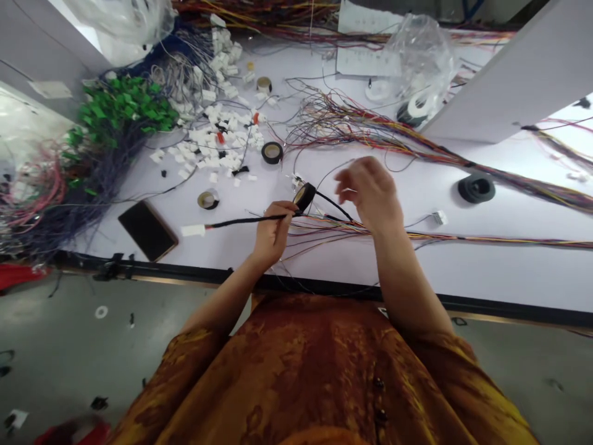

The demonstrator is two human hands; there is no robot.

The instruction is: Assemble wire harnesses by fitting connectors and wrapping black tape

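Pinched in the fingers of my left hand (273,233) is a black-taped cable (245,220), which runs out leftward to a white connector (192,230). A roll of black electrical tape (304,198) stands tilted against the cable, right at those fingertips; whether the fingers also grip it I cannot tell. My right hand (373,194) is raised over the wire harness (435,237), slightly blurred, its fingers loosely bent and apart with nothing seen between them. Loose coloured wires (315,232) fan out below and between the hands.
Around lie more tape rolls (272,152), a phone (148,230), a black ring-shaped roll (476,188) and a pile of white connectors (222,142). Green connectors (125,108) heap at left. Another wire bundle (417,139) crosses behind; a grey panel (509,80) rises at right.
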